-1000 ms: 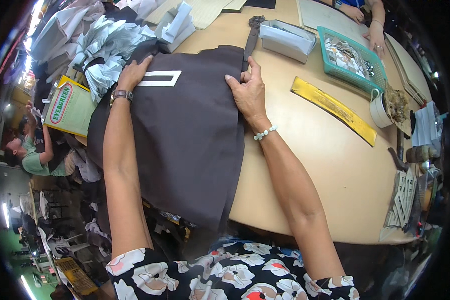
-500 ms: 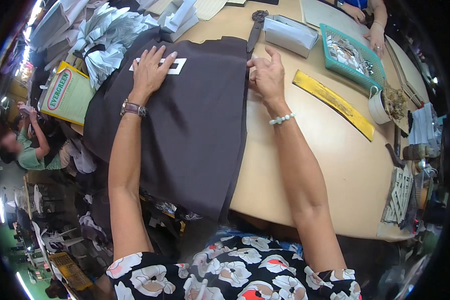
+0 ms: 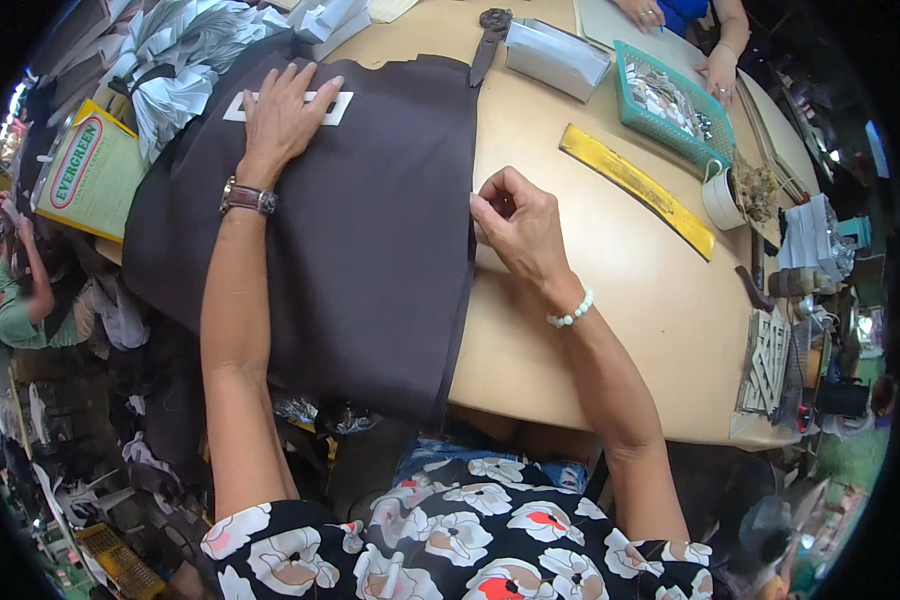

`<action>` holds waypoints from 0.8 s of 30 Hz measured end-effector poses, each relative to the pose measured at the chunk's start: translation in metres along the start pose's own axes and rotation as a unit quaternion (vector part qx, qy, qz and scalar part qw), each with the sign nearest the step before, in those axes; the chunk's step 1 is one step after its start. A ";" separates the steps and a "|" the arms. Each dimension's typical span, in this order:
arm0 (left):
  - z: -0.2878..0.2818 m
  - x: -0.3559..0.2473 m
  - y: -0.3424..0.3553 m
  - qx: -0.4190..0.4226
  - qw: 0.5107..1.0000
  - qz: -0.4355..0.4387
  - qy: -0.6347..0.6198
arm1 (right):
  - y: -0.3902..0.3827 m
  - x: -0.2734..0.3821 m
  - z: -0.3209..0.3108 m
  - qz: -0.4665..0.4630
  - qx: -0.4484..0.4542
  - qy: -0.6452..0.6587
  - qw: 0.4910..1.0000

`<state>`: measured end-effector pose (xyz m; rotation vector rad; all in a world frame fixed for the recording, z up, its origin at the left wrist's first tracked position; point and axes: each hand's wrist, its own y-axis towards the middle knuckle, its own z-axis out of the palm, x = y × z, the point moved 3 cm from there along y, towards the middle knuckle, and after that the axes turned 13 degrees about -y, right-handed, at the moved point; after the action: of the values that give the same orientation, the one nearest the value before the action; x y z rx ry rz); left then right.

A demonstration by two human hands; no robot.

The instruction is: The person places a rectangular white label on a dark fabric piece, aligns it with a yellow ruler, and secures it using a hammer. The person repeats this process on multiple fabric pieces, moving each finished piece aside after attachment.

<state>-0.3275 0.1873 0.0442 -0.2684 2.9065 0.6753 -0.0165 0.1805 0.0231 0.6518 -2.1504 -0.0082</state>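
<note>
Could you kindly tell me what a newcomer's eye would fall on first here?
Probably the large dark cloth across the table's left part, with the left hand spread over a white frame-shaped piece near its far edge and the right hand at its right edge. Next, perhaps, the bright yellow strip right of the cloth, and the teal basket beyond it.

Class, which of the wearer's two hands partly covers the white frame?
The left hand, wearing the wristwatch: it lies over the white frame. The right hand, with the beaded bracelet, is at the edge of the dark fabric.
</note>
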 end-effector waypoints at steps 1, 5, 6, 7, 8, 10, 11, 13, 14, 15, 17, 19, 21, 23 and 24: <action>-0.001 0.001 0.000 -0.006 1.000 -0.003 -0.020 | -0.001 0.005 -0.004 0.006 0.006 -0.014 1.000; -0.007 -0.002 -0.001 -0.010 0.999 -0.024 -0.037 | -0.013 0.028 -0.004 -0.201 -0.069 -0.139 0.967; -0.007 -0.002 -0.002 -0.016 0.999 -0.028 -0.042 | -0.014 0.035 -0.004 -0.254 -0.059 -0.160 0.952; -0.007 -0.002 -0.004 -0.023 0.998 -0.032 -0.046 | -0.014 0.042 -0.003 -0.307 -0.048 -0.179 0.933; -0.008 -0.004 -0.003 -0.026 0.998 -0.037 -0.048 | -0.014 0.049 -0.001 -0.359 -0.040 -0.198 0.911; -0.009 -0.008 -0.003 -0.031 0.997 -0.049 -0.051 | -0.016 0.059 0.012 -0.406 0.024 -0.179 0.896; -0.011 -0.007 -0.005 -0.046 0.996 -0.052 -0.063 | -0.019 0.066 0.020 -0.419 0.058 -0.180 0.888; -0.015 -0.013 -0.003 -0.048 0.996 -0.052 -0.057 | -0.028 0.074 0.029 -0.440 0.098 -0.177 0.875; -0.015 -0.014 -0.003 -0.049 0.996 -0.054 -0.059 | -0.034 0.076 0.034 -0.447 0.112 -0.178 0.869; -0.015 -0.017 -0.002 -0.064 0.994 -0.052 -0.068 | -0.038 0.078 0.037 -0.455 0.125 -0.178 0.864; -0.015 -0.017 -0.002 -0.065 0.994 -0.052 -0.075 | -0.040 0.077 0.037 -0.451 0.109 -0.199 0.863; -0.017 -0.015 -0.002 -0.052 0.994 -0.056 -0.075 | -0.038 0.078 0.033 -0.433 0.102 -0.226 0.866; -0.020 -0.020 -0.004 -0.027 0.996 -0.061 -0.067 | -0.035 0.076 0.022 -0.396 0.106 -0.263 0.873; -0.020 -0.019 -0.003 -0.008 0.995 -0.071 -0.067 | -0.027 0.061 0.011 -0.362 0.093 -0.276 0.886; -0.021 -0.019 -0.004 -0.001 0.995 -0.077 -0.067 | -0.021 0.053 0.005 -0.344 0.087 -0.281 0.892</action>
<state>-0.3106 0.1775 0.0644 -0.4259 2.7245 0.6449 -0.0366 0.1370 0.0546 1.6573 -2.3429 -0.4387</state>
